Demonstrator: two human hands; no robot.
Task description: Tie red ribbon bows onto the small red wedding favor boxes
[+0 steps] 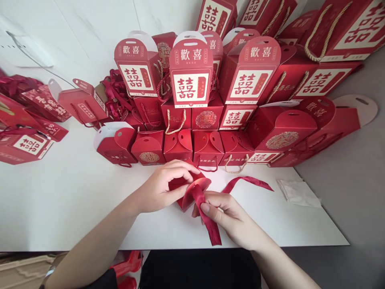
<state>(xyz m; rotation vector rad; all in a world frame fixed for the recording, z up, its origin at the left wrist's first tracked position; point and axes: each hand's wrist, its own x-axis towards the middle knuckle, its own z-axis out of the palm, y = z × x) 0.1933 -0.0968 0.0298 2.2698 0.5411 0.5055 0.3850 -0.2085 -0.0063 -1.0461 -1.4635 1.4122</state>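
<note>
A small red gift box [188, 196] with rounded top flaps sits near the middle of the white table [90, 216]. My left hand [165, 184] grips it from the left, fingers over its far side and thumb at the flap. Dark red ribbon [210, 222] passes at the flap's top, and my right hand [224, 212] pinches it between thumb and fingers. One ribbon end hangs toward the table's front edge. Behind my right hand another stretch of ribbon [249, 180] lies on the table; where it joins the box is hidden.
Red gift boxes [207, 146] with cord handles stand in stacked rows along the back. More boxes [28, 144] lie at the left, and a pile of ribbons [114, 92] is behind. A clear plastic packet [297, 192] rests at the right edge beside the grey wall [349, 160].
</note>
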